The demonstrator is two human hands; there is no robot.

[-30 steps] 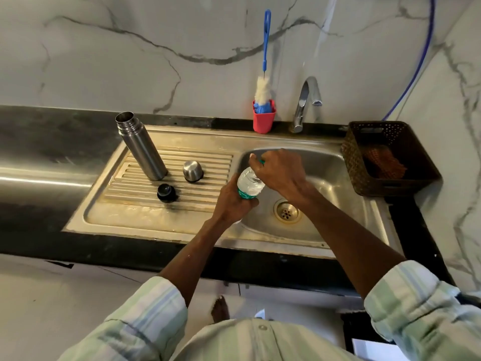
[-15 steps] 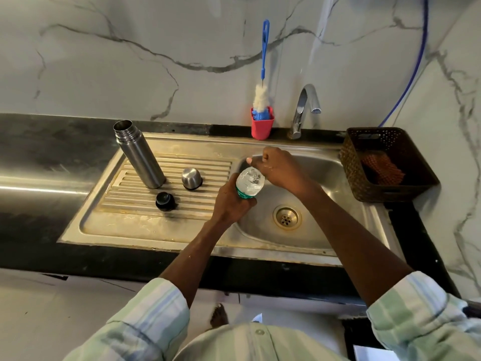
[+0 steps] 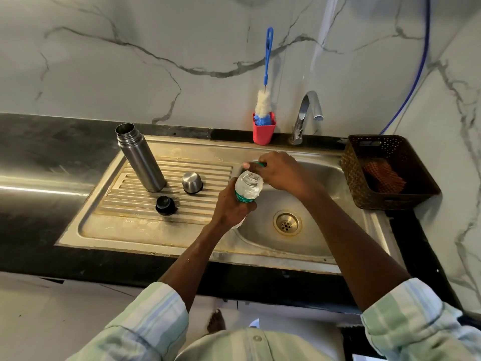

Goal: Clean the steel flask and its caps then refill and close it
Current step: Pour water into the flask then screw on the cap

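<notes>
The head camera looked down on a steel flask (image 3: 140,158) standing open-mouthed and upright at the back left of the ribbed draining board (image 3: 145,220), with its two caps lying loose just in front of it: a domed steel cap (image 3: 192,182) to its right and a black inner stopper (image 3: 165,205) nearer the front edge. Neither cap touched the flask. To the right, over the sink basin (image 3: 307,241), the left hand (image 3: 230,204) was wrapped round the middle of a clear plastic water bottle (image 3: 248,187) with a green label, its neck tilted away toward the wall. The right hand (image 3: 282,174) had its fingers pinched round a small green bottle cap (image 3: 260,164) at the bottle's neck; whether the cap was still threaded on or already free could not be made out. Compared with a second before, the right hand had shifted from covering the bottle's top to sitting beside it, so more of the bottle's shoulder showed, which suggested the cap was being unscrewed. That would put the work at the refill stage, with the flask waiting open. Behind the sink stood a bottle brush (image 3: 266,82) in a red holder (image 3: 263,131), a tap (image 3: 305,115), and at far right a brown basket (image 3: 385,173).
</notes>
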